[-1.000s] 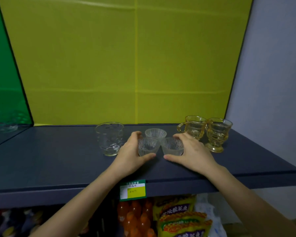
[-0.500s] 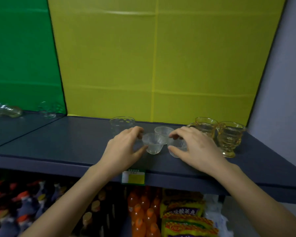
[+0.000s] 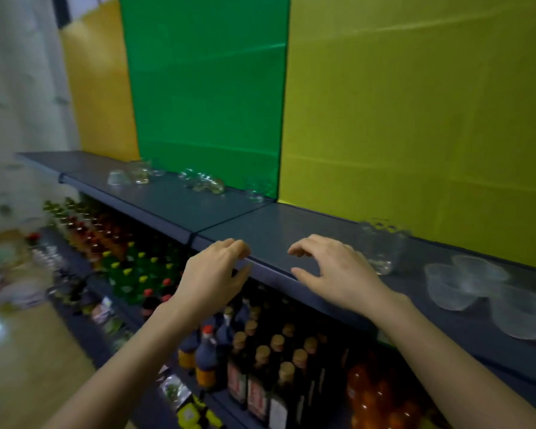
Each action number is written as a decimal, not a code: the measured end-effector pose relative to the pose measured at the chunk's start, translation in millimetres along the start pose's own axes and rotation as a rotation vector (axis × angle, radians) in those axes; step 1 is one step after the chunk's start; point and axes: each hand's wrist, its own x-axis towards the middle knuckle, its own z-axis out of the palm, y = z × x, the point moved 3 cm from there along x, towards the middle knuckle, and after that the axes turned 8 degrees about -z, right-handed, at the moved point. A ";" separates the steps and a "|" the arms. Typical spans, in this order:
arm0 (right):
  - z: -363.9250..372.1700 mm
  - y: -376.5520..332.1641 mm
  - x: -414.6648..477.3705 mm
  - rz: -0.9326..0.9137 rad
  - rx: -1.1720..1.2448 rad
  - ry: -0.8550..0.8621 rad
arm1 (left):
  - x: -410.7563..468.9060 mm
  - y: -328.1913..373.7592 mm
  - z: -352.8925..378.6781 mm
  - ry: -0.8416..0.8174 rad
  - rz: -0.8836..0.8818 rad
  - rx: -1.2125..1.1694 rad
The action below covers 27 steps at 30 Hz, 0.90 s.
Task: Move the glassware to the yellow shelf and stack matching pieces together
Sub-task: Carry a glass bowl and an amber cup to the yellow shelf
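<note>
Head view: your left hand and right hand hover empty, fingers loosely curled, over the yellow shelf. Remaining glassware sits on the green section, well apart; reach there and grip one piece firmly.

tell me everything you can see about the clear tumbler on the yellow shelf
The clear tumbler is a colourless glass cup with a bumpy moulded pattern and a thick base. It stands upright and looks empty on the dark shelf board before the yellow backing. The right hand hovers just left of it; contact cannot be told.
</note>
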 end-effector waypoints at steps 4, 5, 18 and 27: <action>35.0 -33.2 55.0 -0.068 0.035 -0.044 | -3.3 -69.8 -15.6 -0.001 -0.071 0.073; 43.4 -42.1 70.4 -0.083 0.041 -0.056 | -2.7 -87.5 -20.2 -0.003 -0.089 0.093; 151.1 -150.3 270.7 -0.135 0.120 -0.108 | 31.8 -321.5 -69.4 0.003 -0.175 0.213; 194.3 -168.6 395.8 -0.144 0.052 -0.144 | 82.1 -419.4 -63.9 -0.032 -0.189 0.251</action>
